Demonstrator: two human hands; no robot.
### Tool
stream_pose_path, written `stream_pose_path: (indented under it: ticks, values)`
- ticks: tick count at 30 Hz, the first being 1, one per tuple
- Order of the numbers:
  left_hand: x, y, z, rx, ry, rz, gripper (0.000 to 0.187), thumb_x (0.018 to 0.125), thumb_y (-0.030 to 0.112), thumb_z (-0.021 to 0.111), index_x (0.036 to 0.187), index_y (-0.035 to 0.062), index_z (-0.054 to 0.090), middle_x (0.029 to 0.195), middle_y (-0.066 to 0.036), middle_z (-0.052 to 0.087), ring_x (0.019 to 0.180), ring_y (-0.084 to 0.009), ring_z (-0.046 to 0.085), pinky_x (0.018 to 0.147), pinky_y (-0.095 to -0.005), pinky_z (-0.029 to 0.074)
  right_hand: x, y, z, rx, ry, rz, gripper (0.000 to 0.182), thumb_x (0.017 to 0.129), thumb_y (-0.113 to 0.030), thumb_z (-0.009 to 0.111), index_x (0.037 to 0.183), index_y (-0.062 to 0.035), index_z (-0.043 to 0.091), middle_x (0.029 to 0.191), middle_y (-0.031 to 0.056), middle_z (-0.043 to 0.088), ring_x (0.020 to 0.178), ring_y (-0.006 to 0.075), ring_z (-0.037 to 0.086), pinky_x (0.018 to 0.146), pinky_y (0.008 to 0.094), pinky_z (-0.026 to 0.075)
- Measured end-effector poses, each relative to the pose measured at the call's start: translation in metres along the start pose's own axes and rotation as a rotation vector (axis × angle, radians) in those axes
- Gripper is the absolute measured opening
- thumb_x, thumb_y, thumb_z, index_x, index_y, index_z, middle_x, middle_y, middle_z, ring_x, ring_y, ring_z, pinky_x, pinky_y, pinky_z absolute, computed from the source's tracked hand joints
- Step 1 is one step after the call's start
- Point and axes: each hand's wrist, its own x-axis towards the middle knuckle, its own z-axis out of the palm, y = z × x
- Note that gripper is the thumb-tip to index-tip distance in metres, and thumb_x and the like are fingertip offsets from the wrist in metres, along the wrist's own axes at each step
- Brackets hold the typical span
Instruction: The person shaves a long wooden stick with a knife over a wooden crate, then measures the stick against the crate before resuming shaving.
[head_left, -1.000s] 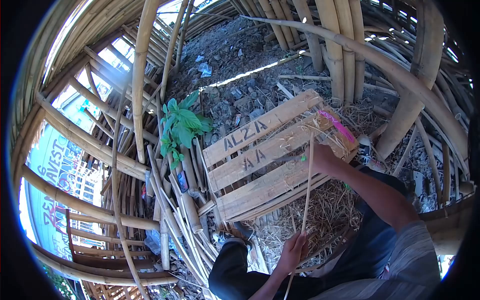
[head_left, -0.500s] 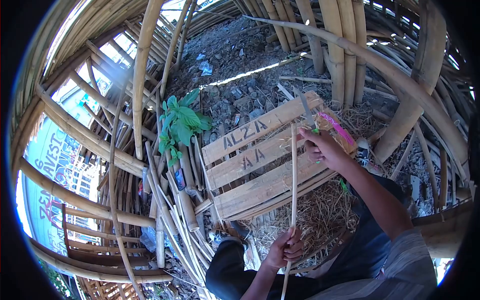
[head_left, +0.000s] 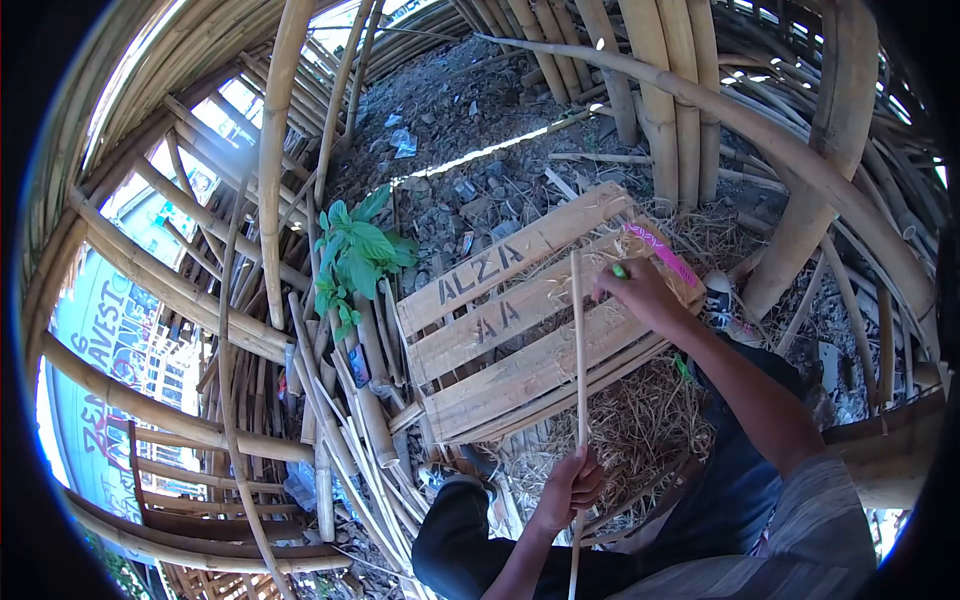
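Observation:
My left hand (head_left: 568, 490) is wrapped round a long, thin bamboo strip (head_left: 580, 360), which stands nearly upright and crosses in front of a slatted wooden crate (head_left: 470, 340) with dark lettering. Close to the strip's upper part, my right hand (head_left: 645, 298) is closed on a knife, whose green handle (head_left: 618, 271) shows above the fingers. Its blade cannot be made out now. A pink zigzag mark (head_left: 662, 250) lies on the crate beyond my right hand.
Pale shavings (head_left: 640, 430) cover the ground below the crate. Cut bamboo pieces (head_left: 375, 425) and a leafy green plant (head_left: 358, 255) are to the left. Thick bamboo poles (head_left: 665, 100) rise behind, and a curved pole (head_left: 800, 160) crosses the upper right.
My right hand has tilted the knife, so the blade that pointed upward no longer shows. The left hand keeps its hold on the bamboo strip. The whole view has shifted slightly.

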Motion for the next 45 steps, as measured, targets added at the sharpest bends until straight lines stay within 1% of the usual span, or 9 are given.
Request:
stream_pose_path:
  ticks: [4, 10, 15, 18, 25, 29, 36, 39, 45]
  values:
    - [-0.003, 0.010, -0.009, -0.006, 0.112, 0.084, 0.036, 0.095, 0.041, 0.033, 0.069, 0.0162, 0.033, 0.052, 0.007, 0.024, 0.041, -0.0037, 0.019, 0.035, -0.0200, 0.014, -0.028, -0.003, 0.033, -0.400, -0.252, 0.080, 0.026, 0.081, -0.025, 0.057, 0.071, -0.0013, 0.061, 0.047, 0.0026, 0.046, 0.043, 0.0141, 0.049, 0.043, 0.0327, 0.042]
    - [-0.009, 0.014, -0.017, -0.038, 0.118, 0.086, 0.036, 0.095, 0.040, 0.032, 0.068, 0.0162, 0.031, 0.051, 0.006, 0.023, 0.041, -0.0039, 0.018, 0.035, -0.0209, 0.014, -0.053, 0.014, 0.075, -0.679, -0.385, -0.392, 0.018, 0.070, -0.019, 0.064, 0.065, -0.0023, 0.061, 0.056, 0.0151, 0.057, 0.056, 0.0314, 0.060, 0.058, 0.0424, 0.048]
    - [-0.017, 0.005, -0.017, -0.141, -0.141, -0.042, 0.039, 0.094, 0.043, 0.034, 0.067, 0.0156, 0.031, 0.050, 0.007, 0.022, 0.039, -0.0028, 0.016, 0.034, -0.0203, 0.012, -0.002, 0.002, 0.031, -0.597, -0.125, -0.085, 0.019, 0.073, -0.019, 0.062, 0.068, -0.0007, 0.061, 0.059, 0.0154, 0.058, 0.054, 0.0299, 0.058, 0.056, 0.0422, 0.048]
    - [-0.019, 0.001, -0.013, -0.170, -0.178, -0.073, 0.039, 0.094, 0.045, 0.035, 0.067, 0.0156, 0.031, 0.049, 0.007, 0.021, 0.038, -0.0028, 0.016, 0.033, -0.0200, 0.013, 0.013, 0.011, 0.005, -0.721, 0.179, -0.243, 0.020, 0.075, -0.018, 0.060, 0.065, -0.0009, 0.060, 0.057, 0.0169, 0.056, 0.053, 0.0289, 0.058, 0.055, 0.0418, 0.047]
    - [-0.019, 0.006, -0.017, -0.170, -0.171, -0.065, 0.039, 0.094, 0.044, 0.033, 0.068, 0.0147, 0.031, 0.049, 0.007, 0.021, 0.038, -0.0031, 0.016, 0.034, -0.0204, 0.013, -0.030, 0.003, 0.038, -0.716, -0.248, -0.694, 0.016, 0.071, -0.019, 0.061, 0.062, -0.0052, 0.061, 0.050, 0.0131, 0.054, 0.047, 0.0278, 0.057, 0.053, 0.0412, 0.048]
    - [-0.019, -0.001, -0.011, -0.092, -0.201, -0.075, 0.038, 0.095, 0.042, 0.032, 0.070, 0.0140, 0.031, 0.051, 0.007, 0.022, 0.040, -0.0032, 0.018, 0.035, -0.0206, 0.015, 0.005, -0.010, 0.012, -0.598, -0.030, -0.036, 0.016, 0.066, -0.019, 0.063, 0.061, -0.0041, 0.061, 0.051, 0.0130, 0.055, 0.050, 0.0291, 0.058, 0.053, 0.0424, 0.048]
    - [-0.013, -0.004, -0.012, 0.024, -0.043, -0.047, 0.035, 0.097, 0.036, 0.030, 0.070, 0.0139, 0.030, 0.052, 0.006, 0.022, 0.041, -0.0050, 0.019, 0.035, -0.0218, 0.015, -0.028, 0.008, 0.033, -0.838, -0.251, -0.574, 0.024, 0.076, -0.023, 0.059, 0.065, -0.0016, 0.063, 0.056, 0.0150, 0.057, 0.050, 0.0293, 0.059, 0.052, 0.0414, 0.048]
    - [-0.013, -0.005, -0.009, 0.075, 0.005, -0.015, 0.037, 0.096, 0.038, 0.031, 0.068, 0.0137, 0.031, 0.049, 0.005, 0.022, 0.039, -0.0041, 0.018, 0.034, -0.0218, 0.013, -0.002, 0.000, 0.021, -0.719, -0.097, -0.008, 0.023, 0.074, -0.022, 0.060, 0.065, -0.0011, 0.063, 0.058, 0.0167, 0.058, 0.054, 0.0311, 0.060, 0.054, 0.0421, 0.049]
    - [-0.014, -0.001, -0.011, 0.081, 0.043, -0.043, 0.036, 0.097, 0.034, 0.032, 0.067, 0.0138, 0.030, 0.050, 0.006, 0.022, 0.040, -0.0038, 0.018, 0.034, -0.0216, 0.013, -0.006, 0.004, 0.018, -0.826, -0.099, -0.184, 0.019, 0.072, -0.019, 0.061, 0.065, -0.0011, 0.063, 0.057, 0.0162, 0.058, 0.055, 0.0298, 0.061, 0.055, 0.0416, 0.049]
